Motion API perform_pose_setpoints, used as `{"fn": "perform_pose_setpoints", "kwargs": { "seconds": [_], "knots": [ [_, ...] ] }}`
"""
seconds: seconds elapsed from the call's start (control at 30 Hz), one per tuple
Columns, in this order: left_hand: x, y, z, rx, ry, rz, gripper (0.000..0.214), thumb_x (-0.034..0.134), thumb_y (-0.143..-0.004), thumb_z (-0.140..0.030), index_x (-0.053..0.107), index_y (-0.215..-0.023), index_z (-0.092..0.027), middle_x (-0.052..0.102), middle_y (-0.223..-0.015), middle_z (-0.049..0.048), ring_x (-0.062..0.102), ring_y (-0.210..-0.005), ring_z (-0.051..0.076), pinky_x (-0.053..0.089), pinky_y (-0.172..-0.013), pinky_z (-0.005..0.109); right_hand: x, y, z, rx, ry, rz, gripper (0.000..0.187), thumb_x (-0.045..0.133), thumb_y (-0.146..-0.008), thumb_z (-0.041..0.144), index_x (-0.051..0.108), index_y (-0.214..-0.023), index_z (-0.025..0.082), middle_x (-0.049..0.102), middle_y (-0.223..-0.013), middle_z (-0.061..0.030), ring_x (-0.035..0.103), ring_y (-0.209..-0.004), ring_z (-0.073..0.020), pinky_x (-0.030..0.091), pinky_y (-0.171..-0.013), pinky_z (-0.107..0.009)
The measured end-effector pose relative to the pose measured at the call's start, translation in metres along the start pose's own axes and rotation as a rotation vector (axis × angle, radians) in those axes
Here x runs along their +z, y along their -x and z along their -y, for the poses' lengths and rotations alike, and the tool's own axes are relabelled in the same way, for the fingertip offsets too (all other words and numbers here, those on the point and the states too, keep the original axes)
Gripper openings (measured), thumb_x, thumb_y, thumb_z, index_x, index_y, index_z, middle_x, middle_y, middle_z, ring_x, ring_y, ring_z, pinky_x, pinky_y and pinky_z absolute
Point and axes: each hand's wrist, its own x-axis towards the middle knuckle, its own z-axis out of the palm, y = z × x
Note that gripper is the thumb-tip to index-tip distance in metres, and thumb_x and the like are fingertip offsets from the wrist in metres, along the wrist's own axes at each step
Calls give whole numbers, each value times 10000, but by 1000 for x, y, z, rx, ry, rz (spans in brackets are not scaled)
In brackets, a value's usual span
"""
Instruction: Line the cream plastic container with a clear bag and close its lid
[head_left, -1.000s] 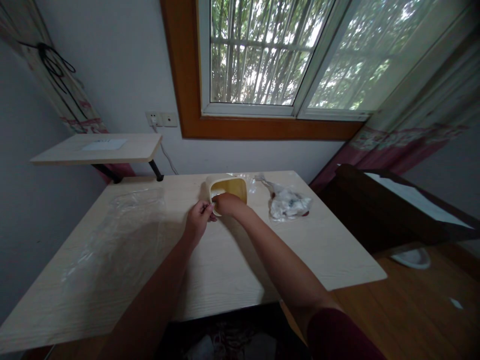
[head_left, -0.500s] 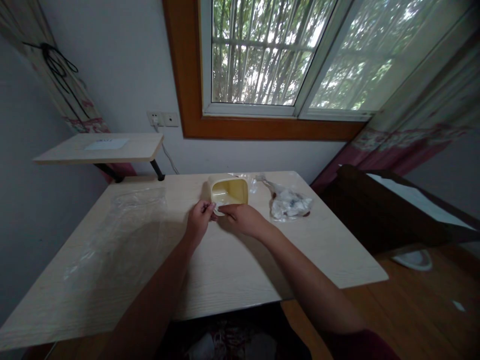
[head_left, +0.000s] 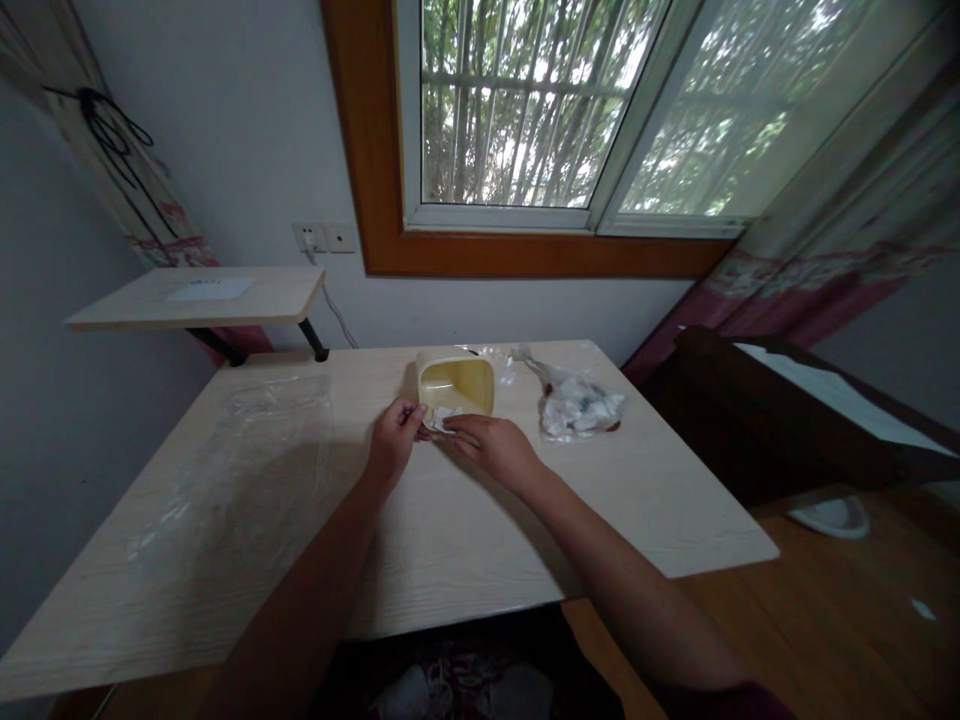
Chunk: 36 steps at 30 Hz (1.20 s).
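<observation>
A small pale packet (head_left: 441,418) lies between my two hands, just in front of a yellow plastic container (head_left: 455,385) on the wooden table (head_left: 420,540). My left hand (head_left: 394,440) pinches the packet's left end with closed fingers. My right hand (head_left: 495,447) rests beside it, its fingertips pressed on the packet's right end. The container stands open at the table's far middle and what lies inside it is hard to make out.
A crumpled clear bag with white contents (head_left: 577,408) lies right of the container. A large clear plastic sheet (head_left: 247,460) covers the table's left part. A raised shelf (head_left: 199,298) stands at the back left, dark furniture (head_left: 757,420) to the right.
My right hand came back from the container's rim toward me and now lies on the table at the packet. My left hand has stayed almost still.
</observation>
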Motion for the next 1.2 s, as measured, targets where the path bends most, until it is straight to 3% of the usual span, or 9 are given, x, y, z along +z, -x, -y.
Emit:
{"fn": "perform_pose_setpoints", "kwargs": {
  "seconds": [0.33,0.57,0.83,0.9,1.0,1.07,1.2],
  "knots": [
    [-3,0,-2,-1,-14,-12,419,728,-772,-586,600,-803,-188,653,-612,-13,667,-536,154,581,-563,264,3,2,2,28,-24,-44,286,564,-996,282,731,-1227,269,755,-1242,-29,720,-1098,-193,526,-957,-286],
    [-5,-4,4,-6,26,-20,439,732,-768,-597,590,-825,-186,650,-610,-16,668,-540,162,573,-561,270,-1,13,1,11,-323,-154,246,612,-954,288,770,-1139,253,780,-1172,-35,733,-1053,-196,531,-975,-313],
    [-9,-3,4,26,39,-28,355,702,-819,-527,579,-811,-194,639,-587,-24,633,-527,139,534,-560,246,-18,25,-11,292,-716,-325,284,701,-828,454,820,-964,235,805,-941,-58,699,-830,-217,534,-768,-324],
    [-10,-2,2,36,49,-35,338,703,-821,-510,580,-811,-196,631,-584,-29,625,-521,133,520,-556,241,-20,27,-19,386,-813,-368,333,737,-775,495,817,-931,212,778,-823,-50,648,-710,-185,490,-640,-281],
    [-11,-1,-1,43,54,-52,324,703,-820,-495,580,-801,-196,622,-568,-32,614,-513,130,489,-548,231,-20,30,-33,518,-956,-409,410,788,-707,520,800,-919,169,622,-581,16,413,-478,-99,276,-455,-232],
    [-12,-1,-2,46,44,-64,322,697,-827,-496,584,-799,-195,620,-557,-30,608,-511,129,472,-548,228,-19,33,-42,552,-1038,-442,423,816,-676,509,787,-911,158,534,-534,52,307,-453,-74,181,-442,-230],
    [-14,-1,-7,59,9,-84,314,678,-848,-490,592,-810,-190,632,-552,-21,603,-519,124,455,-556,222,-17,37,-57,557,-1101,-495,419,835,-667,489,780,-922,162,494,-550,65,288,-471,-69,161,-444,-230]
  ]
}}
